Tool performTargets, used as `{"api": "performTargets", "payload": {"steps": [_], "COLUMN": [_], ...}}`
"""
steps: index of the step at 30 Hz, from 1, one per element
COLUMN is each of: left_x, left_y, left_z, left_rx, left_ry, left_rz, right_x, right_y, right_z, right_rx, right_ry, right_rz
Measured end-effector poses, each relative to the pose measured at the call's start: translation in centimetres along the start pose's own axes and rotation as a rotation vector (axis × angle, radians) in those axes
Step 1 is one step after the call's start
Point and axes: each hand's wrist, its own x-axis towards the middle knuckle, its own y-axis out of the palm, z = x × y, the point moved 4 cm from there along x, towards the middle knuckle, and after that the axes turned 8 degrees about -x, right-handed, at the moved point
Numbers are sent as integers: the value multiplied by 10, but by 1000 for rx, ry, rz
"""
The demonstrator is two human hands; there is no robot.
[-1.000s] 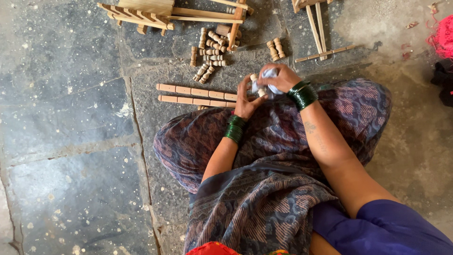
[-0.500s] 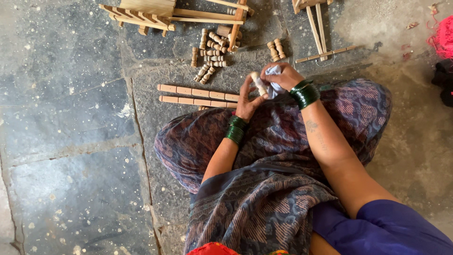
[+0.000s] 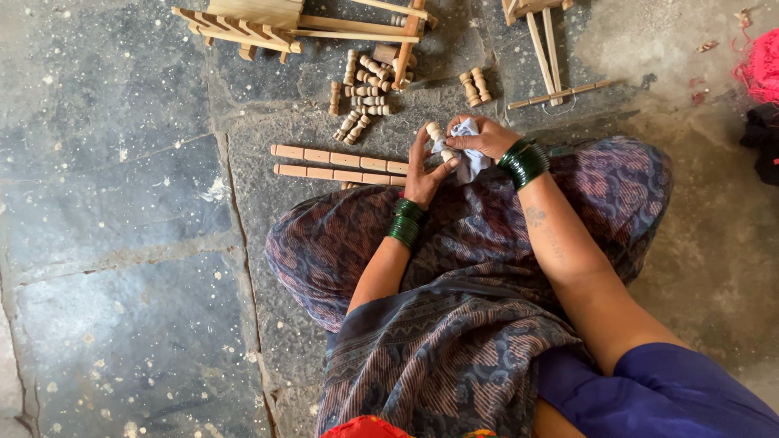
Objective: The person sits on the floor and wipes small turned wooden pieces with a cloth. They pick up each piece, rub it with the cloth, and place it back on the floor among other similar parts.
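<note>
Wooden peg [image 3: 439, 138] sits over the lap, left hand [image 3: 423, 174] pinched round its lower end, right hand [image 3: 484, 136] closed on a cloth [image 3: 467, 151] against it. Looks light, stiff, smooth; grip mid-shaft.

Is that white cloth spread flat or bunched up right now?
Bunched up. The white cloth is crumpled in the right hand, pressed against the small turned wooden peg that the left hand holds.
</note>
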Motion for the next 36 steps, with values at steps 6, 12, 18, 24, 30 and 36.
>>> {"api": "performTargets", "payload": {"steps": [6, 12, 18, 24, 30, 36], "left_x": [-4, -4, -9, -6, -8, -2], "left_y": [5, 2, 15, -2, 10, 4], "left_z": [-3, -1, 0, 0, -1, -3], "left_rx": [132, 181, 106, 30, 185, 415], "left_ry": [-106, -146, -176, -216, -144, -44], "left_rz": [-14, 2, 103, -75, 63, -34], "right_x": [2, 5, 13, 8, 6, 2], "right_y": [-3, -3, -7, -3, -13, 8], "right_z": [-2, -3, -2, -7, -2, 7], "right_rx": [-158, -346, -289, -288, -406, -214], "right_ry": [4, -143, -226, -157, -78, 134], "right_rz": [-21, -68, -384, -50, -355, 14]}}
